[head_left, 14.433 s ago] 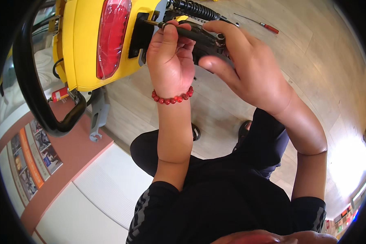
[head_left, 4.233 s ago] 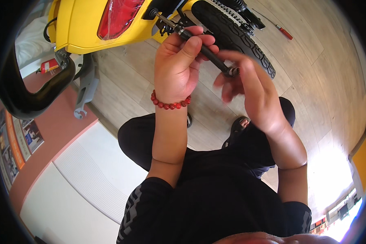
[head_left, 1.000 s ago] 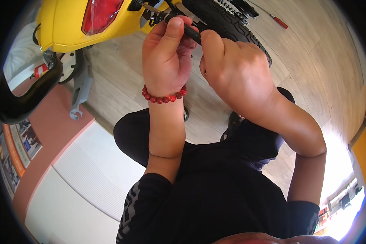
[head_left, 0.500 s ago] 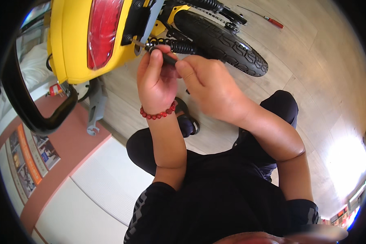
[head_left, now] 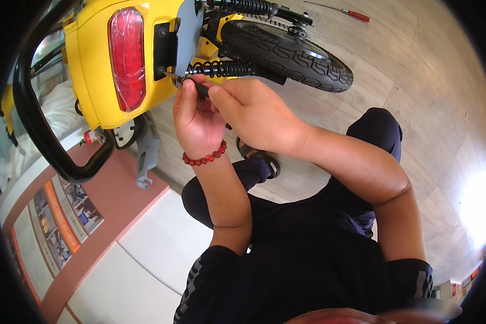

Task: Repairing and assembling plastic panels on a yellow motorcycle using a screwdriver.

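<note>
A screwdriver (head_left: 202, 89) with a black handle is held between my two hands. Its metal shaft points left to a dark bolt (head_left: 161, 71) at the lower end of a black bracket (head_left: 165, 48); whether the tip sits in the bolt, I cannot tell. My left hand (head_left: 198, 124) has its fingers closed around the front of the handle. My right hand (head_left: 264, 114) pinches the rear end. The bracket joins a grey plate (head_left: 189, 36) to the yellow tail (head_left: 94, 81) of a two-wheeler, beside its red tail light (head_left: 128, 60).
Right of the tail are a black coil-spring shock absorber (head_left: 224, 68) and the rear tyre (head_left: 291, 56). A red-handled screwdriver (head_left: 356, 16) lies on the wood-look floor (head_left: 421, 102). A black grab bar (head_left: 35, 124) curves at the left, above a poster board (head_left: 59, 216).
The view has shifted a little, so the yellow tail shows more fully. Both hands stay on the screwdriver, whose shaft still points at the bolt.
</note>
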`<act>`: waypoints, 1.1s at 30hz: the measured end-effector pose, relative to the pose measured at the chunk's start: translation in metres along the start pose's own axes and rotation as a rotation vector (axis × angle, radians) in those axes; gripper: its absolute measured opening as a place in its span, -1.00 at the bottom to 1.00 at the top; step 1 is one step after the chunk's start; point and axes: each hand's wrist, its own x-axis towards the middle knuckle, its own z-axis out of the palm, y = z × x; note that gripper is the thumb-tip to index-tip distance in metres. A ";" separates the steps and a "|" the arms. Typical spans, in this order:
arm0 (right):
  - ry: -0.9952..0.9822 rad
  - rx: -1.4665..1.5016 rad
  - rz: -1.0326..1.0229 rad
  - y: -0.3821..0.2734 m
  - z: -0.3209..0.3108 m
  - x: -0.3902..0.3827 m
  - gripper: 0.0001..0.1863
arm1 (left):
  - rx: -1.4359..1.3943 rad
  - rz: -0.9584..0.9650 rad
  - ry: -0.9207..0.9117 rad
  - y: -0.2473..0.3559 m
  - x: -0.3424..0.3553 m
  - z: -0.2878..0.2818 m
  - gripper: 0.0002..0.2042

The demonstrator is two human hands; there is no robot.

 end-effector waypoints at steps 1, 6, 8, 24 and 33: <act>0.022 -0.043 -0.104 0.004 0.001 0.002 -0.66 | 0.012 -0.001 0.005 0.001 0.000 0.002 -0.77; 0.000 -0.098 -0.121 -0.006 -0.003 -0.003 -0.67 | 0.017 -0.032 -0.032 0.008 -0.002 0.000 -0.75; -0.129 -0.192 -0.095 -0.003 -0.005 0.000 -0.64 | 0.052 -0.033 -0.008 0.011 -0.002 -0.001 -0.74; -0.126 -0.214 -0.152 0.002 -0.007 0.012 -0.58 | 0.128 0.025 -0.098 0.010 0.003 -0.010 -0.73; -0.206 0.080 0.232 -0.012 -0.013 0.011 -0.50 | 0.170 0.003 -0.023 0.014 0.002 0.007 -0.79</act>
